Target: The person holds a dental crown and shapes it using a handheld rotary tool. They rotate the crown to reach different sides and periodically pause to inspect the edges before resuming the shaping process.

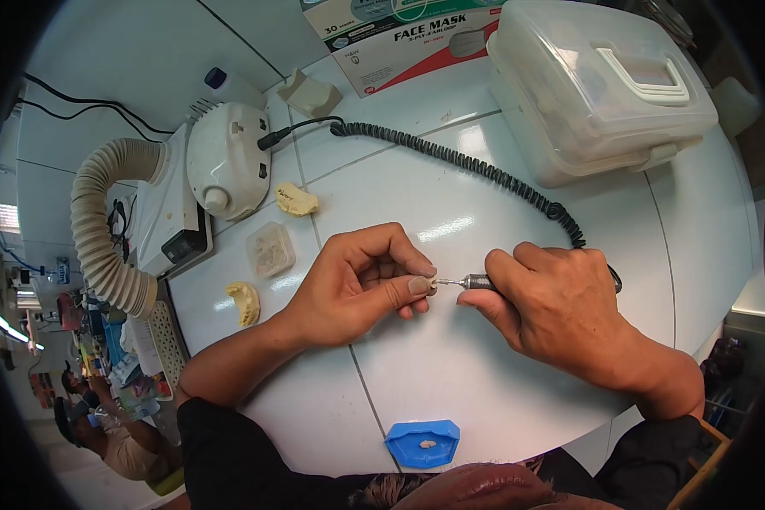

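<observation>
Between the thumb and fingers of my left hand (348, 285) is a small whitish piece (433, 284), perhaps a dental crown; the fingertips hide most of it. My right hand (561, 302) is wrapped round a rotary handpiece (478, 283), whose thin bur points left and meets or nearly meets the piece. From behind that hand a black coiled cord (450, 159) runs to a white control unit (229, 157). Nearer my body sits a blue tray (396, 449) with a small pale tooth-shaped piece (427, 444) in it.
Left of my hands lie two yellowish dental casts, one farther back (296, 201) and one nearer (245, 303), with a small clear box (270, 249) between. A ribbed hose (102, 204) curves at left. Mask boxes (425, 47) and a translucent case (561, 110) stand behind. Another person (132, 446) sits far left.
</observation>
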